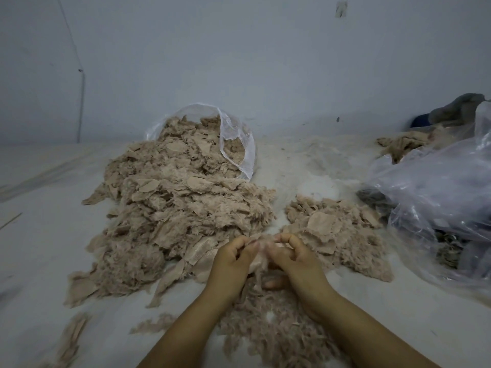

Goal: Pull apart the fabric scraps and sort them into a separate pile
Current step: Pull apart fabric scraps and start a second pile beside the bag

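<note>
Both hands meet near the front middle of the pale floor (pixel 305 160), fingers curled and pinching one fuzzy beige scrap (pixel 261 249) between them: the left hand (pixel 233 258) grips its left part, the right hand (pixel 295 254) its right part, and the knuckles of the two hands nearly touch. The piece is blurred, so its exact outline cannot be told. Under the wrists and forearms, at the front edge of the view, lies a loose patch of fluffy brown scraps (pixel 268 325). Just beyond the right hand sits the smaller pile (pixel 337 232) of flat and furry beige pieces, apart from the big one by a narrow strip of bare floor. To the left of the hands spreads the large heap (pixel 170 211) of the same fabric, running back toward the wall (pixel 239 62), where it spills out of a clear plastic bag (pixel 236 134) lying on its side with its mouth toward the viewer. A few stray strips (pixel 74 330) lie near the front left corner. At the right edge a big crumpled transparent bag (pixel 435 192) holds dark material that cannot be made out, and behind it, near the back right corner against the wall, lie more beige cloth (pixel 401 144) and a grey bundle (pixel 459 107).
</note>
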Tool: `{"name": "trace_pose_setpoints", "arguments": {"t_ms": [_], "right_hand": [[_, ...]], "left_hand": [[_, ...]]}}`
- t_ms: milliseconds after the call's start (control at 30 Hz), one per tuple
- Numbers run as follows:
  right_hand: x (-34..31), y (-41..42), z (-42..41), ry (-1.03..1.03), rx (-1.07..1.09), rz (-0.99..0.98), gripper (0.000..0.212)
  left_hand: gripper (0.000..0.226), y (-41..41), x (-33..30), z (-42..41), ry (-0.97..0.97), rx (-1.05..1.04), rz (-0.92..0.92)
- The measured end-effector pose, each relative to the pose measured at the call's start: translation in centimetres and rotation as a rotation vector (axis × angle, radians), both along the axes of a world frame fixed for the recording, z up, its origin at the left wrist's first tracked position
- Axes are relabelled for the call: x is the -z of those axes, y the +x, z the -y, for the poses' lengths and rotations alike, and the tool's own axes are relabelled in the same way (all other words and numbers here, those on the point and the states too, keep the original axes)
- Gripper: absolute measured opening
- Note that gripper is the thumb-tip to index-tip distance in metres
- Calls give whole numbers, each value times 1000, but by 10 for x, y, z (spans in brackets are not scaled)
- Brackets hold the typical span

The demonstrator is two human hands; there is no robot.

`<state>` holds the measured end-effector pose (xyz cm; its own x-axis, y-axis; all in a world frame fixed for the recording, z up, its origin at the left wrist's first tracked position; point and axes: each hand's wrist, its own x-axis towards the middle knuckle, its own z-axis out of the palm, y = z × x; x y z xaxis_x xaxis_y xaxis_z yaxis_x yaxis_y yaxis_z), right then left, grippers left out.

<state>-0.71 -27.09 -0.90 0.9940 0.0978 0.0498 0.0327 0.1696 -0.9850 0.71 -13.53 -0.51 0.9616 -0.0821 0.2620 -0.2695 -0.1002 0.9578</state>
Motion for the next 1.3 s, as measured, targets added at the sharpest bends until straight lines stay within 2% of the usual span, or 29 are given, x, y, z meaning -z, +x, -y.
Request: {"name": "trace_pose_setpoints", "arguments": {"t_ms": [67,233,333,533,700,933,1033,1100,1200,1300], "right_hand": [[-1,-1,-1,-38,-53,0,33],[-4,3,-5,-70,-78,-53,29],[-6,2,-4,-60,-125,-102,33],[-6,-2,1,-36,-144,-107,35],[-8,2,-1,-59,-194,-158,37],[-9,1,2,-187,-223,-155,46],[-11,0,3,-289,-260,-130,34],[-10,-1,6,-336,-306,-115,34],[-11,-5,9,-364,-372,-124,46],[-13,-5,7,-379,-214,-106,62]], "left_hand": [[25,-1,-1,0,18,-7,19],[27,3,-3,-4,-34,-141,-10],[30,3,-3,-3,-59,-122,-41],[29,2,-4,-2,-1,-80,17],[30,4,-5,-4,-145,-73,-123],[19,5,-1,2,-186,-75,-178],[20,6,1,1,-185,-90,-176],[21,9,-1,-3,-195,-148,-188],[30,15,-1,-16,-90,-248,-104],[35,9,0,-14,83,-151,-26]]}}
